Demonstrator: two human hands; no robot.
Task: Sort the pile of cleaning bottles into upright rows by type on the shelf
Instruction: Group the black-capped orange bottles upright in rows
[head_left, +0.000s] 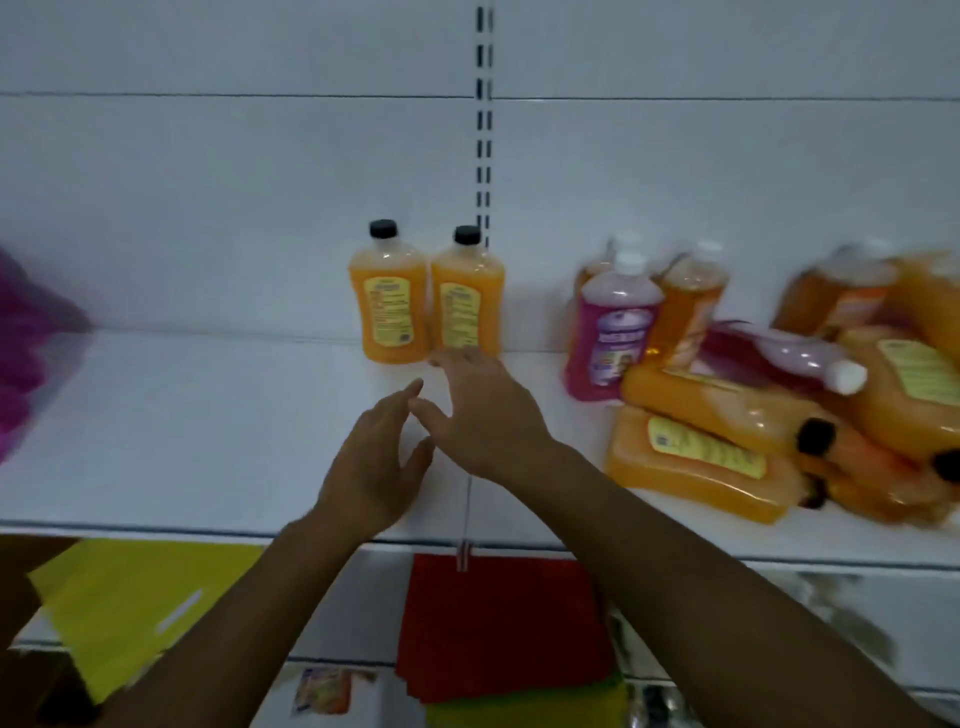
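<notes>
Now both my hands, left hand (371, 462) and right hand (480, 410), hover spread and empty; those liquid-filled orange bottles (696, 457) look heavy and slick, best gripped mid-body.

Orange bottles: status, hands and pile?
Left hand, right hand open, empty. Two orange bottles upright at back. Pile unsorted, right. Nothing blocking.

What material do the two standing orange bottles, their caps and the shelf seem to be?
The two standing orange bottles look like clear glossy plastic: the liquid shows through, with highlights near the shoulders. Their black caps look like matte plastic. The shelf looks like white painted metal, smooth; this is less certain.
</notes>
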